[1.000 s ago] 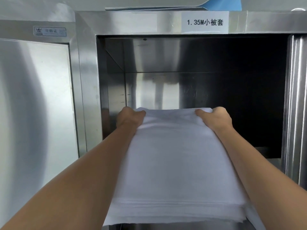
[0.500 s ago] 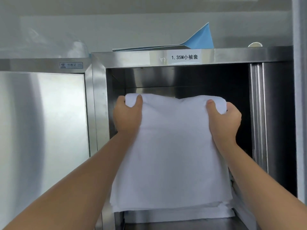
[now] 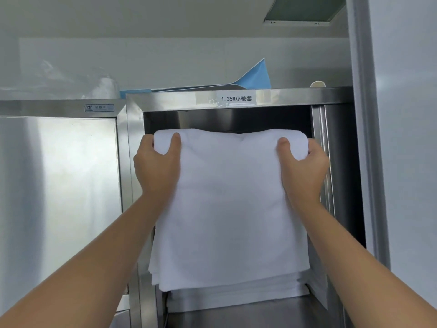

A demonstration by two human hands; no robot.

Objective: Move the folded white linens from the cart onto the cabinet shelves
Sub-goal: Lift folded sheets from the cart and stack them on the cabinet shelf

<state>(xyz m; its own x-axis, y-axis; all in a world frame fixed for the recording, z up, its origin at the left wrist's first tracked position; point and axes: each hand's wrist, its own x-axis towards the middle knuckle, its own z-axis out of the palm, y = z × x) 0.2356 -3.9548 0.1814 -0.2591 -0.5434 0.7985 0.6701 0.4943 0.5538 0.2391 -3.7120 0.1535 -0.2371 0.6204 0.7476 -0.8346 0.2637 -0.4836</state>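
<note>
A stack of folded white linens [image 3: 230, 209] is held up in front of the open top compartment of a stainless steel cabinet [image 3: 134, 143]. My left hand [image 3: 157, 166] grips the stack's upper left corner, thumb on the front face. My right hand [image 3: 303, 169] grips the upper right corner the same way. The stack's top edge reaches almost to the compartment's ceiling, and its lower end hangs just above the steel shelf [image 3: 248, 311]. The linens hide most of the compartment's inside. The cart is out of view.
A shut steel door [image 3: 59, 197] fills the left. A white label [image 3: 236, 98] sits on the cabinet's top rail. Blue sheets [image 3: 255, 80] and clear plastic [image 3: 78, 79] lie on the cabinet's top. A steel post [image 3: 365, 138] and a wall stand at the right.
Both hands have lifted the linens from lying flat and low to high and steeply tilted at the compartment's mouth. The view has tilted upward, showing the ceiling.
</note>
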